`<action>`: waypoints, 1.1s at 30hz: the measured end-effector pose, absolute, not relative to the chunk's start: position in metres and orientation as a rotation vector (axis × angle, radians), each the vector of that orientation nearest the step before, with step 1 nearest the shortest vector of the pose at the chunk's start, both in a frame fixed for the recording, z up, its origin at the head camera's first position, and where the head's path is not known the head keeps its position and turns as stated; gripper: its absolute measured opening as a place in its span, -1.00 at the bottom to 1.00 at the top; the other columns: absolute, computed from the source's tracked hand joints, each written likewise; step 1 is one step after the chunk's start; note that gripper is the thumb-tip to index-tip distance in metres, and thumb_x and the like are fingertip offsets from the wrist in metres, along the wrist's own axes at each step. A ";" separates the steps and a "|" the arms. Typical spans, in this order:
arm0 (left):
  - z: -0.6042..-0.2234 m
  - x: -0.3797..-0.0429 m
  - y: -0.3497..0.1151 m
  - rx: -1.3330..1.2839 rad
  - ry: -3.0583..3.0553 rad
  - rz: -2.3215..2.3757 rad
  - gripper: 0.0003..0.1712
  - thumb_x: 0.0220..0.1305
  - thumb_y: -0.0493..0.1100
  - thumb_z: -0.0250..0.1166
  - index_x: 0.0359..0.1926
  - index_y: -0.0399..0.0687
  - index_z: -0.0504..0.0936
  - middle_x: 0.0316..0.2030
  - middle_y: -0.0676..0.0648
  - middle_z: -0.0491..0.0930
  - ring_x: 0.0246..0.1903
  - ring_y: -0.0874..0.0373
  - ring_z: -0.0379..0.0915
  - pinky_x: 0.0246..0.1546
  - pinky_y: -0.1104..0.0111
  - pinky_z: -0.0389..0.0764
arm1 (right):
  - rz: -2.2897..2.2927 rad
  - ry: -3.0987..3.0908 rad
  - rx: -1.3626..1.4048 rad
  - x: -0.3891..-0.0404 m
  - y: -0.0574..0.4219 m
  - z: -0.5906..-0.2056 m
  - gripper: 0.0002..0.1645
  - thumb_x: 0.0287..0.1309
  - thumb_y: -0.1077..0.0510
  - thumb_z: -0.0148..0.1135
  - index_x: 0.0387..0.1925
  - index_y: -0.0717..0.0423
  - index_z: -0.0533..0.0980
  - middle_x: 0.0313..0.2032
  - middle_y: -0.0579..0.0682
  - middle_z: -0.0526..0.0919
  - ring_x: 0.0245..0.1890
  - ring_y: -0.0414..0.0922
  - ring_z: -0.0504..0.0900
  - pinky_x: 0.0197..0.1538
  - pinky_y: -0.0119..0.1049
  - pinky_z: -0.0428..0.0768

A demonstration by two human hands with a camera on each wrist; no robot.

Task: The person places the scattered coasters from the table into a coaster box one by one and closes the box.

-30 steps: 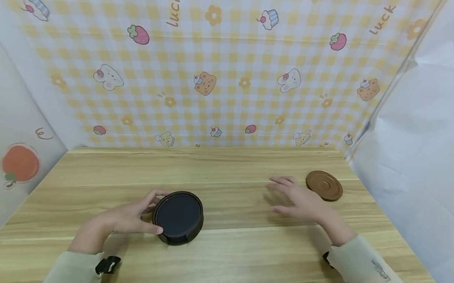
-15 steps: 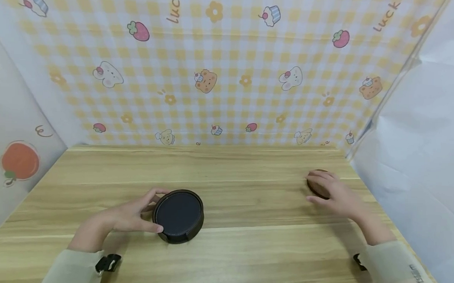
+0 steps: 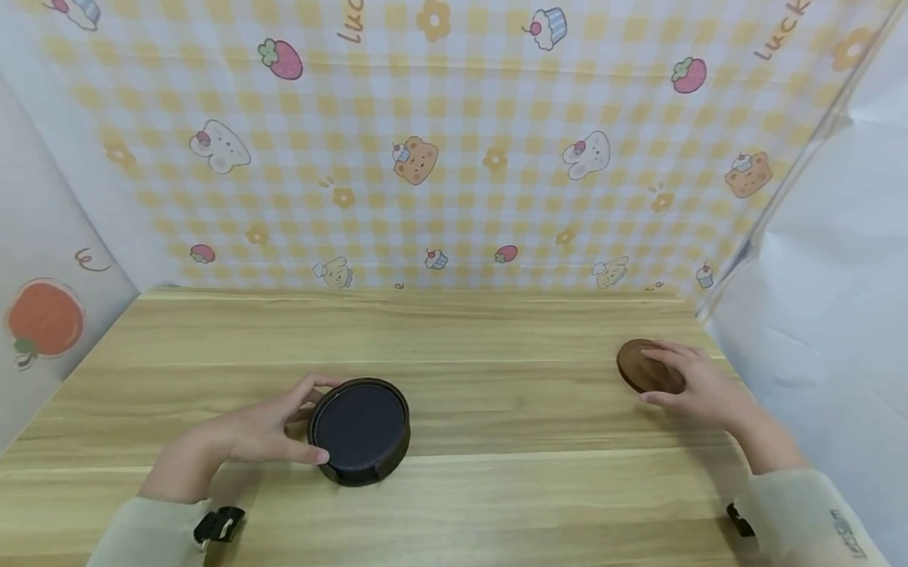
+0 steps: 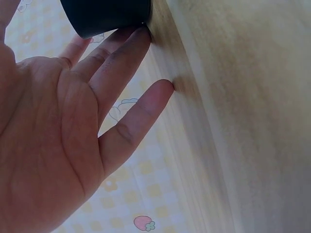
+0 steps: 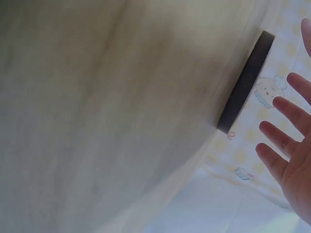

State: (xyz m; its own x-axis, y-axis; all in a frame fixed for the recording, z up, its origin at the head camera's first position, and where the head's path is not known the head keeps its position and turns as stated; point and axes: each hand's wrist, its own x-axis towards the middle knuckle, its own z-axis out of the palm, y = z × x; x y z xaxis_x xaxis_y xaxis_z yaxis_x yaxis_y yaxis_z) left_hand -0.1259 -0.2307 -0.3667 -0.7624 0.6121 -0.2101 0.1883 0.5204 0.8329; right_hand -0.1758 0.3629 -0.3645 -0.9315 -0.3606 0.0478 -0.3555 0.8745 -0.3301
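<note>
A round black coaster holder (image 3: pixel 360 430) with stitched edging stands on the table left of centre in the head view, a flat black coaster (image 3: pixel 362 422) lying in its top. My left hand (image 3: pixel 257 431) holds it from the left, thumb at the near side and index finger at the far side. In the left wrist view, fingertips touch the lower edge of the holder (image 4: pixel 109 17). At the right lies a round brown wooden coaster (image 3: pixel 641 369). My right hand (image 3: pixel 701 388) hovers over its right part, fingers spread; the right wrist view shows them apart from the coaster (image 5: pixel 246 82).
The wooden table (image 3: pixel 476 501) runs back to a yellow checked cloth (image 3: pixel 460 100) with cartoon prints. A white sheet (image 3: pixel 845 272) bounds the right side, and another with a printed orange fruit (image 3: pixel 45 319) stands on the left.
My right hand has moved right, from the left of the brown coaster to above its right part. The left hand and the black holder have stayed in place.
</note>
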 end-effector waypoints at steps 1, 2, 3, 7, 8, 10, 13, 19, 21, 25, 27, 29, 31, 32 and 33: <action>-0.366 -0.126 -0.230 0.654 2.274 1.169 0.03 0.18 -0.07 0.46 0.45 -0.07 -0.03 0.32 -0.48 0.23 0.27 -0.64 0.18 0.15 -0.42 0.30 | -0.526 3.023 -0.573 -0.177 0.364 -0.365 -0.11 0.09 -0.17 0.44 0.31 0.26 0.40 0.39 0.41 0.25 0.27 0.46 0.21 0.13 0.42 0.36; -0.366 -0.126 -0.230 0.657 2.272 1.172 0.03 0.18 -0.08 0.46 0.45 -0.07 -0.03 0.32 -0.48 0.23 0.27 -0.64 0.18 0.15 -0.42 0.30 | -0.524 3.019 -0.566 -0.179 0.365 -0.366 -0.10 0.09 -0.18 0.44 0.31 0.26 0.40 0.39 0.41 0.24 0.28 0.47 0.20 0.14 0.43 0.34; -0.366 -0.126 -0.230 0.657 2.271 1.175 0.02 0.18 -0.08 0.46 0.45 -0.06 -0.03 0.32 -0.48 0.23 0.27 -0.64 0.19 0.15 -0.42 0.30 | -0.517 3.018 -0.561 -0.181 0.366 -0.367 -0.10 0.09 -0.19 0.44 0.31 0.26 0.40 0.39 0.42 0.24 0.28 0.49 0.19 0.15 0.44 0.33; -0.366 -0.127 -0.229 0.667 2.285 1.164 0.03 0.17 -0.06 0.47 0.45 -0.07 -0.03 0.31 -0.47 0.25 0.27 -0.61 0.21 0.16 -0.40 0.30 | -0.518 3.004 -0.574 -0.190 0.370 -0.370 -0.12 0.08 -0.16 0.45 0.26 0.31 0.43 0.35 0.49 0.25 0.28 0.55 0.18 0.19 0.47 0.27; -0.366 -0.127 -0.229 0.667 2.290 1.159 0.03 0.17 -0.06 0.47 0.45 -0.07 -0.02 0.31 -0.47 0.26 0.27 -0.61 0.21 0.16 -0.41 0.30 | -0.514 3.003 -0.583 -0.193 0.370 -0.371 -0.13 0.08 -0.16 0.45 0.25 0.32 0.45 0.34 0.50 0.27 0.28 0.55 0.20 0.20 0.45 0.27; -0.367 -0.127 -0.230 0.663 2.298 1.153 0.03 0.17 -0.06 0.47 0.45 -0.07 -0.02 0.31 -0.46 0.26 0.28 -0.60 0.21 0.17 -0.41 0.29 | -0.507 2.999 -0.612 -0.198 0.371 -0.373 -0.15 0.07 -0.14 0.46 0.22 0.34 0.47 0.30 0.51 0.31 0.26 0.54 0.25 0.21 0.43 0.29; -0.367 -0.126 -0.230 0.652 2.300 1.150 0.03 0.17 -0.05 0.47 0.45 -0.07 -0.02 0.31 -0.46 0.26 0.27 -0.61 0.21 0.17 -0.41 0.28 | -0.485 2.983 -0.612 -0.203 0.372 -0.374 -0.14 0.06 -0.16 0.46 0.22 0.35 0.46 0.30 0.52 0.31 0.25 0.55 0.28 0.21 0.42 0.30; -0.366 -0.126 -0.228 0.641 2.298 1.148 0.03 0.16 -0.05 0.47 0.45 -0.06 -0.02 0.31 -0.47 0.25 0.25 -0.64 0.21 0.16 -0.42 0.29 | -0.445 2.936 -0.514 -0.208 0.373 -0.375 0.00 0.03 -0.24 0.46 0.31 0.33 0.37 0.35 0.55 0.20 0.25 0.63 0.18 0.17 0.50 0.27; -0.365 -0.126 -0.228 0.643 2.294 1.153 0.03 0.17 -0.07 0.47 0.45 -0.07 -0.03 0.31 -0.48 0.24 0.25 -0.64 0.21 0.16 -0.41 0.29 | -0.440 2.928 -0.502 -0.209 0.372 -0.376 0.04 0.02 -0.26 0.45 0.34 0.32 0.34 0.36 0.55 0.18 0.25 0.64 0.17 0.16 0.51 0.27; -0.365 -0.126 -0.229 0.637 2.290 1.161 0.03 0.16 -0.07 0.48 0.44 -0.06 -0.02 0.31 -0.47 0.25 0.27 -0.63 0.20 0.18 -0.41 0.28 | -0.440 2.908 -0.469 -0.209 0.372 -0.376 0.07 0.02 -0.29 0.44 0.36 0.31 0.31 0.38 0.56 0.12 0.25 0.67 0.13 0.13 0.53 0.26; -0.366 -0.126 -0.229 0.628 2.291 1.160 0.03 0.16 -0.06 0.48 0.44 -0.06 -0.01 0.31 -0.47 0.25 0.27 -0.63 0.20 0.18 -0.41 0.27 | -0.446 2.895 -0.452 -0.209 0.372 -0.376 0.08 0.03 -0.29 0.43 0.37 0.31 0.30 0.39 0.57 0.09 0.26 0.68 0.11 0.13 0.54 0.26; -0.367 -0.125 -0.230 0.625 2.292 1.160 0.04 0.15 -0.05 0.48 0.44 -0.06 -0.01 0.31 -0.46 0.26 0.27 -0.62 0.20 0.18 -0.41 0.27 | -0.461 2.882 -0.440 -0.209 0.372 -0.377 0.08 0.04 -0.28 0.43 0.37 0.32 0.30 0.40 0.57 0.07 0.26 0.68 0.09 0.14 0.54 0.24; -0.368 -0.125 -0.230 0.623 2.294 1.161 0.03 0.15 -0.05 0.48 0.44 -0.06 -0.01 0.31 -0.45 0.25 0.28 -0.61 0.20 0.18 -0.41 0.27 | -0.471 2.879 -0.440 -0.210 0.372 -0.378 0.07 0.04 -0.28 0.43 0.37 0.32 0.30 0.40 0.58 0.06 0.26 0.68 0.09 0.14 0.54 0.24; -0.368 -0.125 -0.231 0.632 2.295 1.161 0.03 0.16 -0.05 0.48 0.44 -0.07 -0.01 0.31 -0.46 0.26 0.27 -0.61 0.21 0.18 -0.41 0.27 | -0.474 2.881 -0.444 -0.210 0.372 -0.379 0.07 0.05 -0.28 0.42 0.37 0.32 0.30 0.40 0.57 0.07 0.27 0.67 0.09 0.15 0.53 0.24; -0.368 -0.125 -0.230 0.632 2.295 1.162 0.03 0.16 -0.05 0.48 0.44 -0.06 -0.01 0.30 -0.45 0.26 0.28 -0.61 0.21 0.18 -0.41 0.27 | -0.474 2.886 -0.451 -0.211 0.372 -0.380 0.06 0.05 -0.27 0.42 0.36 0.32 0.30 0.40 0.57 0.08 0.27 0.66 0.11 0.16 0.53 0.24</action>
